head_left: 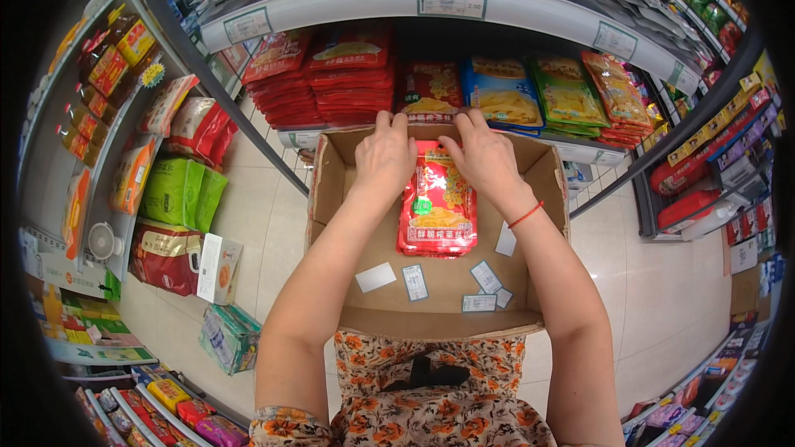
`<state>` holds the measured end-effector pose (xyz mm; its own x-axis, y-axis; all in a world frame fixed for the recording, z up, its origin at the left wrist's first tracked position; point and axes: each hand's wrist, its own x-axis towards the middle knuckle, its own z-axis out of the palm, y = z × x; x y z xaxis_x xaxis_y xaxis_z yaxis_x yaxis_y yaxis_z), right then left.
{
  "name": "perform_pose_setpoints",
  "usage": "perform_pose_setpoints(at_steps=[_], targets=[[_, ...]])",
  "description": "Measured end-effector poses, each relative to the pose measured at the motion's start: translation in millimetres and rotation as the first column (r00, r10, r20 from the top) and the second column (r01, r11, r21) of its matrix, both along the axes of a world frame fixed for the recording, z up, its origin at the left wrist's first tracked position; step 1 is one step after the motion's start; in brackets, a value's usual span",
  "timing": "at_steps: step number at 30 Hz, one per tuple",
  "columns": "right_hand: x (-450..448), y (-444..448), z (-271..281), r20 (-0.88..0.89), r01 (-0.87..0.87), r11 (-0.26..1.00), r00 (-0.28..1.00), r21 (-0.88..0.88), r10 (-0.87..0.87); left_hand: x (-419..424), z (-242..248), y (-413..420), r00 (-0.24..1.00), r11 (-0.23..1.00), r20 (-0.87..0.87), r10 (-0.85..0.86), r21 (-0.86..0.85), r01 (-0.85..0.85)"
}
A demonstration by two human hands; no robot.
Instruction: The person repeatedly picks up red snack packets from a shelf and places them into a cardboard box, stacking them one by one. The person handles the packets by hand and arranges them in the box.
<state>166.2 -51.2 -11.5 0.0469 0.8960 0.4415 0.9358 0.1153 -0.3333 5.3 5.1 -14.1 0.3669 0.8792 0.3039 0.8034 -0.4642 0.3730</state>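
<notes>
My left hand (386,152) and my right hand (484,152) reach over the far rim of an open cardboard box (379,316). Their fingertips are at the lower corners of a dark red pouch of shredded pickled mustard tuber (428,87) on the shelf, apparently touching it. Both thumbs stand apart from the fingers, and neither hand shows a grip. Inside the box, between my forearms, lies a small stack of matching red pouches (438,205). Several price tags (415,282) and a blank white card (375,277) are scattered on the box's bottom.
Tall stacks of red pouches (351,81) flank the left; blue pouches (504,93) and green pouches (568,90) sit right. An upper shelf edge (366,9) overhangs them. Rice bags (171,189), a white carton (220,267) and a wrapped bottle pack (230,338) stand at left.
</notes>
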Motion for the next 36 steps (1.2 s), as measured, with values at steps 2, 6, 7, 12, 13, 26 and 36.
perform_pose_setpoints(at_steps=[2, 6, 7, 12, 13, 26, 36], targets=[[3, 1, -3, 0.003, -0.018, 1.0, 1.0, 0.007, 0.018, 0, -1, -2, 1.0, 1.0, 0.01, -0.001, 0.022, 0.001], [5, 1, -5, -0.005, -0.029, 0.999, 1.0, -0.018, 0.029, 0, 1, -3, 1.0, 1.0, -0.023, 0.011, 0.022, -0.01], [3, 2, -6, -0.003, -0.028, 0.999, 1.0, -0.027, 0.028, 0, -1, -1, 0.999, 1.0, -0.028, 0.019, 0.022, -0.019], [3, 1, -7, -0.03, -0.041, 0.998, 0.999, -0.037, 0.04, 0, 0, -2, 0.999, 1.0, -0.05, 0.021, 0.023, -0.02], [3, 1, -8, -0.034, -0.042, 0.998, 0.999, -0.035, 0.041, 2, 0, -3, 0.997, 1.0, -0.068, 0.023, 0.023, -0.021], [2, 4, -9, 0.017, -0.069, 0.997, 0.997, -0.041, 0.07, -3, -21, 16, 0.887, 0.986, 0.454, -0.092, -0.085, 0.145], [0, 2, -8, -0.016, -0.092, 0.996, 0.996, -0.014, 0.091, -3, -2, 1, 0.99, 1.0, 0.143, -0.008, 0.011, 0.006]])
